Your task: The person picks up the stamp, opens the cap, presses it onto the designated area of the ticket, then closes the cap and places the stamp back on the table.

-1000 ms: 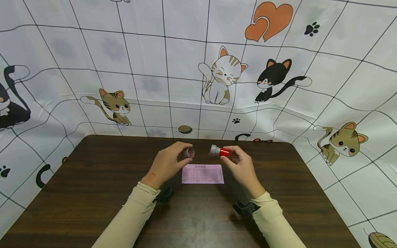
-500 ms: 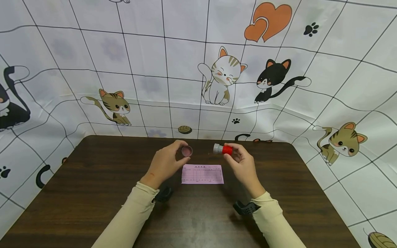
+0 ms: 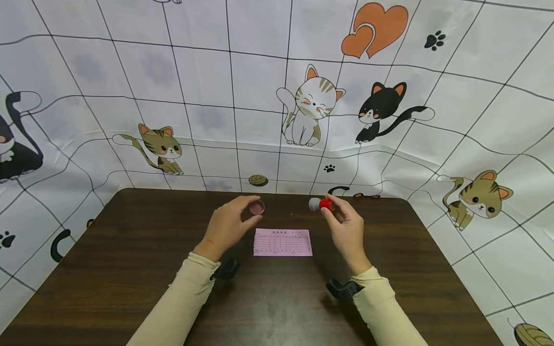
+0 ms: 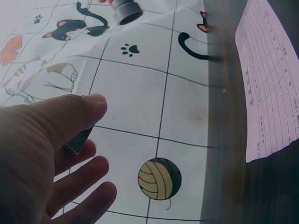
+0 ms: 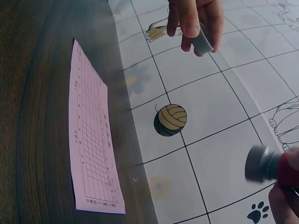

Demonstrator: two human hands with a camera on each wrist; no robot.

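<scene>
My left hand (image 3: pixel 222 228) pinches a small round grey cap (image 3: pixel 257 207) by its sides. In the head view the cap's pinkish inside faces the camera; in the left wrist view mostly the thumb hides it. Opposite, my right hand (image 3: pixel 349 233) grips a small round stamp (image 3: pixel 326 204) by its red handle between thumb and fingers. The stamp's grey end (image 5: pixel 261 163) points left, toward the cap, with a wide gap between the two. Both are held above the far part of the table. Between the hands and nearer to me, a pink printed form (image 3: pixel 283 242) lies flat.
The dark wooden table (image 3: pixel 130 269) stretches out on both sides of the forearms. Behind its far edge hangs a white sheet (image 3: pixel 255 120) printed with grid lines and cartoon cats. A black band with a camera (image 3: pixel 344 289) sits on each wrist.
My right hand has moved right with the stamp, and my left hand slightly left with the cap, widening the gap. The cap's inside has turned toward the head camera. The form has stayed put.
</scene>
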